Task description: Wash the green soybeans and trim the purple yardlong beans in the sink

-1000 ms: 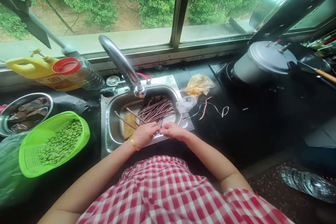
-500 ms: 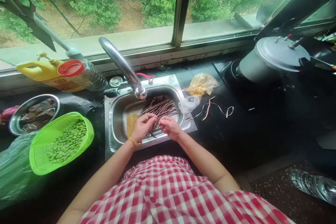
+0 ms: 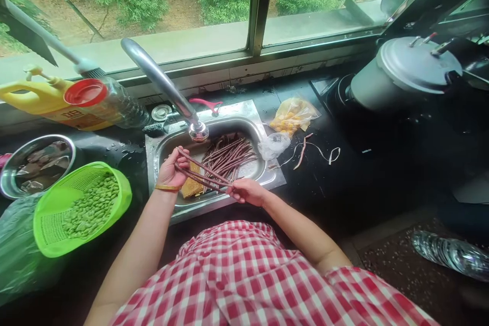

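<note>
Over the steel sink point(image 3: 263, 175) my two hands stretch a small bundle of long purple beans point(image 3: 202, 173) between them. My left hand point(image 3: 171, 169), with a gold bangle on the wrist, is closed on the bundle's left end. My right hand point(image 3: 246, 191) pinches the other end near the sink's front rim. More purple beans point(image 3: 229, 155) lie in a pile in the basin, under the curved tap point(image 3: 164, 86). A yellowish sponge point(image 3: 190, 188) lies in the basin below the held beans.
A green colander of shelled green beans point(image 3: 82, 209) sits left of the sink, a steel bowl point(image 3: 34, 165) behind it. A yellow oil jug point(image 3: 49, 104) and a red-capped bottle point(image 3: 101, 102) lie by the window. A plastic bag point(image 3: 292, 117) and a pressure cooker point(image 3: 405, 74) are on the right.
My hands were close together over the bean pile. They have drawn apart, the left moving left and up, lifting a few long beans out of the sink.
</note>
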Demonstrator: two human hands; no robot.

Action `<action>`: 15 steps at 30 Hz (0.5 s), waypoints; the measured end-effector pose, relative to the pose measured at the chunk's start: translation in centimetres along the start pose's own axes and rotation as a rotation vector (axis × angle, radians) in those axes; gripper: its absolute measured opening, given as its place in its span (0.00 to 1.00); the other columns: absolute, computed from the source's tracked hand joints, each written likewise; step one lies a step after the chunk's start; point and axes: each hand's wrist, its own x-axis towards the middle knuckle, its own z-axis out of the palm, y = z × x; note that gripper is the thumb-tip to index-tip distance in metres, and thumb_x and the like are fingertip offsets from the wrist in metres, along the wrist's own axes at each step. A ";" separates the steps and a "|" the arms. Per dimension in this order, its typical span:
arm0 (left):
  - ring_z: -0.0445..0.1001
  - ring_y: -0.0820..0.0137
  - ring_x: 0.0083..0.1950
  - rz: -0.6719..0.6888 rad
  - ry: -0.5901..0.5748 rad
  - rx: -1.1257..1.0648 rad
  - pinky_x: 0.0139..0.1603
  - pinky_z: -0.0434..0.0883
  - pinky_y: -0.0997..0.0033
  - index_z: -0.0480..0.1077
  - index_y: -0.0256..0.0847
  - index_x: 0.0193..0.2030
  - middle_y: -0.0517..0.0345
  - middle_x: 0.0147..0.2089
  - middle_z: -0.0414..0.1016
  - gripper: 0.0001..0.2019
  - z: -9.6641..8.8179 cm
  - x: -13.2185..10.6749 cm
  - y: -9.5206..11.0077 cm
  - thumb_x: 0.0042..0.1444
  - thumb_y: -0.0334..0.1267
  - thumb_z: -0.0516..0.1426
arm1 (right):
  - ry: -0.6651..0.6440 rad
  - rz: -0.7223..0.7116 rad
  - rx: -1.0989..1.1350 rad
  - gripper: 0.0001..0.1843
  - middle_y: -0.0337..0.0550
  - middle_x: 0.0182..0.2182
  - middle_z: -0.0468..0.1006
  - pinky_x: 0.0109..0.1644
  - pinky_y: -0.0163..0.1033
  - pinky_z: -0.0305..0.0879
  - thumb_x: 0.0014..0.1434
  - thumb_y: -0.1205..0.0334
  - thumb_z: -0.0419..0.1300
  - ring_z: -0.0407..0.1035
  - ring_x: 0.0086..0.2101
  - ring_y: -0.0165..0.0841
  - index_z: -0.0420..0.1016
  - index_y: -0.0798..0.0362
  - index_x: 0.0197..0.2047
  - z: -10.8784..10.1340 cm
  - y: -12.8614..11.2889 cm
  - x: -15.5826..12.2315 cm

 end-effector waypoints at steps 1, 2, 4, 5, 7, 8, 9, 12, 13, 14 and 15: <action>0.59 0.87 0.17 -0.005 0.009 0.003 0.15 0.61 0.91 0.67 0.33 0.32 0.59 0.27 0.66 0.12 -0.2 0.1 -0.1 0.63 0.31 0.45 | -0.005 -0.007 0.029 0.14 0.40 0.23 0.69 0.18 0.29 0.47 0.48 0.55 0.59 0.58 0.20 0.23 0.73 0.60 0.28 0.1 0.0 -0.1; 0.60 0.87 0.17 -0.010 0.017 0.009 0.15 0.61 0.90 0.67 0.33 0.33 0.59 0.27 0.66 0.12 -0.4 0.1 -0.2 0.62 0.31 0.46 | -0.008 -0.009 0.038 0.15 0.40 0.23 0.69 0.18 0.29 0.47 0.48 0.54 0.59 0.58 0.20 0.23 0.72 0.59 0.28 0.2 0.0 -0.1; 0.59 0.87 0.17 -0.010 0.032 0.026 0.15 0.60 0.91 0.67 0.33 0.33 0.59 0.27 0.66 0.11 -0.7 0.1 -0.4 0.62 0.31 0.47 | 0.000 -0.005 0.007 0.16 0.38 0.20 0.67 0.17 0.29 0.46 0.48 0.51 0.60 0.56 0.18 0.22 0.70 0.59 0.27 0.5 -0.2 -0.1; 0.59 0.87 0.17 -0.004 0.036 0.038 0.15 0.60 0.91 0.67 0.33 0.33 0.59 0.27 0.66 0.10 -0.8 0.1 -0.5 0.61 0.31 0.47 | 0.009 -0.005 -0.022 0.17 0.36 0.19 0.66 0.17 0.28 0.44 0.48 0.50 0.60 0.55 0.18 0.22 0.70 0.58 0.27 0.6 -0.3 -0.1; 0.59 0.87 0.18 0.021 0.034 0.075 0.15 0.59 0.91 0.67 0.33 0.33 0.59 0.27 0.67 0.09 -1.2 0.3 -0.7 0.61 0.30 0.48 | 0.024 -0.013 -0.064 0.18 0.33 0.16 0.63 0.17 0.28 0.42 0.47 0.49 0.61 0.52 0.16 0.21 0.68 0.58 0.26 0.8 -0.5 -0.1; 0.58 0.87 0.18 0.039 0.033 0.109 0.15 0.58 0.91 0.67 0.34 0.33 0.59 0.28 0.67 0.08 -1.3 0.5 -0.7 0.60 0.30 0.49 | 0.027 -0.016 -0.066 0.18 0.32 0.16 0.62 0.17 0.28 0.42 0.47 0.48 0.61 0.51 0.16 0.21 0.68 0.57 0.26 0.9 -0.5 -0.1; 0.58 0.86 0.18 0.065 0.034 0.162 0.14 0.57 0.90 0.67 0.34 0.33 0.59 0.28 0.67 0.07 -1.6 0.6 -0.7 0.59 0.30 0.50 | 0.030 -0.016 -0.063 0.19 0.32 0.17 0.62 0.17 0.28 0.41 0.47 0.47 0.61 0.50 0.16 0.20 0.67 0.57 0.27 0.9 -0.6 -0.1; 0.55 0.85 0.18 0.301 0.108 0.499 0.14 0.55 0.87 0.68 0.36 0.36 0.59 0.30 0.68 0.05 -2.2 0.7 -0.9 0.55 0.33 0.54 | 0.112 -0.005 -0.096 0.21 0.32 0.19 0.62 0.18 0.29 0.39 0.46 0.45 0.61 0.48 0.16 0.19 0.67 0.57 0.27 0.8 -0.7 -0.2; 0.57 0.84 0.19 0.451 0.140 0.687 0.15 0.58 0.86 0.69 0.37 0.38 0.58 0.32 0.68 0.06 -2.3 0.4 -1.1 0.54 0.35 0.55 | 0.163 -0.002 -0.133 0.21 0.31 0.18 0.62 0.18 0.29 0.39 0.46 0.44 0.61 0.47 0.16 0.19 0.66 0.56 0.27 0.7 -0.7 -0.1; 0.61 0.82 0.22 0.617 0.146 0.908 0.19 0.62 0.84 0.70 0.38 0.39 0.57 0.34 0.69 0.08 -2.3 0.0 -1.5 0.53 0.36 0.56 | 0.215 -0.007 -0.182 0.21 0.31 0.17 0.61 0.18 0.30 0.38 0.46 0.44 0.60 0.46 0.15 0.19 0.66 0.56 0.26 0.5 -0.8 -0.1; 0.66 0.79 0.27 0.777 0.105 1.147 0.25 0.67 0.80 0.71 0.39 0.40 0.56 0.36 0.69 0.09 -2.2 -0.4 -2.0 0.53 0.37 0.56 | 0.263 -0.023 -0.238 0.21 0.30 0.16 0.59 0.18 0.30 0.39 0.46 0.44 0.60 0.46 0.15 0.20 0.67 0.56 0.26 0.4 -0.9 0.0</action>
